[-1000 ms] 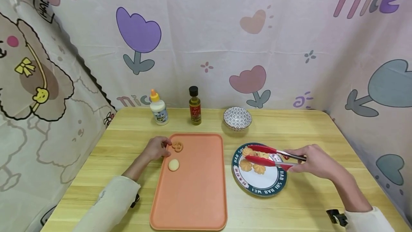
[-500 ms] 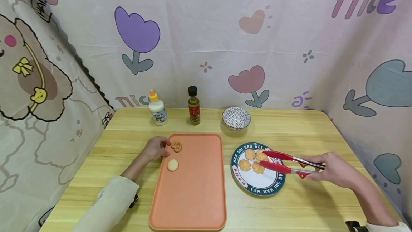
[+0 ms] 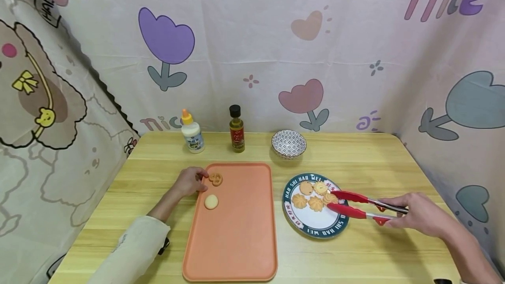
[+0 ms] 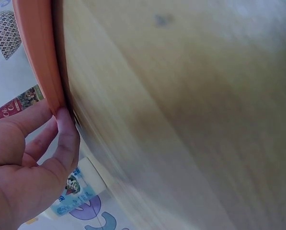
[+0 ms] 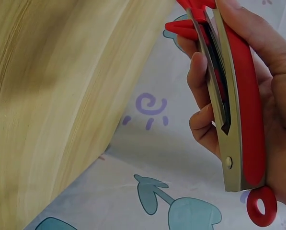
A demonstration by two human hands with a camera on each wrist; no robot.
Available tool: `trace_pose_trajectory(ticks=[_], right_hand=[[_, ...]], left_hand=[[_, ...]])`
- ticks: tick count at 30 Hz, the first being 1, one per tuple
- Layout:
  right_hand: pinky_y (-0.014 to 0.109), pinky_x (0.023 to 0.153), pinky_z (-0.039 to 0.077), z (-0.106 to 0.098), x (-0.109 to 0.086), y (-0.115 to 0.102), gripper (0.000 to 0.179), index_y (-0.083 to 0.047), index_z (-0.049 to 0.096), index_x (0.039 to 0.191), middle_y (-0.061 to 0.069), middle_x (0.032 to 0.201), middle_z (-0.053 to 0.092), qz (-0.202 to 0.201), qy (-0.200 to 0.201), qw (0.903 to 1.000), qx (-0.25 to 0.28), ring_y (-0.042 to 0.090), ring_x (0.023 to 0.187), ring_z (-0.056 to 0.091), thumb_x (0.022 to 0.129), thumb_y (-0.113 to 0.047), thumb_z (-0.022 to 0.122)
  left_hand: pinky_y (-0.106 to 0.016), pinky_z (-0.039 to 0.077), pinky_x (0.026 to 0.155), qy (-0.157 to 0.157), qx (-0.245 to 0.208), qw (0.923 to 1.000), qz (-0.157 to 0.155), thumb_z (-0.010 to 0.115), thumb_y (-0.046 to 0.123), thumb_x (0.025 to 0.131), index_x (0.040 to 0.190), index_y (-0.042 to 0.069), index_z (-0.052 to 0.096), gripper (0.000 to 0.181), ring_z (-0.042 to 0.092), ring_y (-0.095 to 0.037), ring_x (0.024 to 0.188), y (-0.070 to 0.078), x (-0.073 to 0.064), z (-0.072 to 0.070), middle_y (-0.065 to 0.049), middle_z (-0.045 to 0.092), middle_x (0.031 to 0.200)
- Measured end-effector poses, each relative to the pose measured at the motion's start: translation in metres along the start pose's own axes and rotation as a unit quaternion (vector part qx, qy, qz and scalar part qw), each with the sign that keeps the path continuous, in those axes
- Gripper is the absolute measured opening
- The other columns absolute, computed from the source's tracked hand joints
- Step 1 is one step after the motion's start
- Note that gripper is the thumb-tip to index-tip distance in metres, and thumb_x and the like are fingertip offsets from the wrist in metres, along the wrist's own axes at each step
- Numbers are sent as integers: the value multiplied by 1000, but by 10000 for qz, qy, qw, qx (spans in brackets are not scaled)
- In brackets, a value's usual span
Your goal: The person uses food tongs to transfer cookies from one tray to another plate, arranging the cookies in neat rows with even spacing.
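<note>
My left hand pinches the upper left edge of the orange tray; in the left wrist view, the thumb and fingers close on the rim. On the tray lie a pretzel-shaped biscuit and a round pale biscuit. My right hand holds red-tipped metal tongs, their handle lying along the palm in the right wrist view. The tong tips are spread at either side of the rightmost cookie on the green-rimmed plate; whether they touch it I cannot tell. Several other cookies lie beside it.
At the back of the wooden table stand a white glue-type bottle with a yellow and orange cap, a dark-capped oil bottle and a small patterned bowl. A printed cloth hangs behind.
The tongs have moved right, away from the back left cookie to the rightmost one, with my right hand drawing right and nearer. My left hand keeps its hold on the tray.
</note>
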State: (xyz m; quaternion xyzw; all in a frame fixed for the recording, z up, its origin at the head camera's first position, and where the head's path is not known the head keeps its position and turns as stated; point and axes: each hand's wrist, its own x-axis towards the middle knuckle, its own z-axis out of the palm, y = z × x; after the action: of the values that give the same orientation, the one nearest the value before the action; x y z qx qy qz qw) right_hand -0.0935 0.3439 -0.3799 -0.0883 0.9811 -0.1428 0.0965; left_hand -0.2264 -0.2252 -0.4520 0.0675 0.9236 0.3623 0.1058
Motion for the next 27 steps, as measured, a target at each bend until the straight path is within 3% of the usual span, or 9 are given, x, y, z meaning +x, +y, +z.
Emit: trace_pose_trajectory(ticks=[13, 17, 21, 27], right_hand=[[24, 60, 32, -3, 4, -5, 69, -4, 66, 118, 18, 107, 69, 176, -191, 9997, 48, 18, 81, 53, 61, -36, 86], [22, 56, 31, -4, 6, -11, 70, -4, 65, 120, 8, 93, 68, 269, -289, 9991, 170, 10, 70, 48, 61, -36, 86], [23, 56, 31, -5, 11, -20, 69, -4, 65, 121, 4, 88, 63, 282, -324, 9988, 219, 11, 68, 45, 62, -36, 85], [24, 59, 34, -6, 24, -40, 69, -5, 66, 120, 8, 97, 66, -73, -216, 9993, 283, 16, 75, 49, 63, -37, 85]], left_hand=[[-28, 42, 56, 68, 27, 10000, -10, 75, 0, 75, 102, -2, 66, 29, 49, -17, 69, -1, 1, 1, -12, 58, 85], [-27, 42, 56, 100, 44, 9999, 1, 75, 0, 74, 101, -1, 66, 29, 49, -17, 69, -1, 2, 1, -12, 58, 85], [-27, 43, 56, 73, 20, 10000, 8, 76, 0, 74, 102, -2, 66, 30, 50, -17, 69, -1, 2, 2, -13, 58, 86], [-27, 43, 56, 93, -18, 10000, 7, 76, -1, 74, 101, -2, 65, 30, 49, -17, 68, -2, 2, 2, -13, 58, 85]])
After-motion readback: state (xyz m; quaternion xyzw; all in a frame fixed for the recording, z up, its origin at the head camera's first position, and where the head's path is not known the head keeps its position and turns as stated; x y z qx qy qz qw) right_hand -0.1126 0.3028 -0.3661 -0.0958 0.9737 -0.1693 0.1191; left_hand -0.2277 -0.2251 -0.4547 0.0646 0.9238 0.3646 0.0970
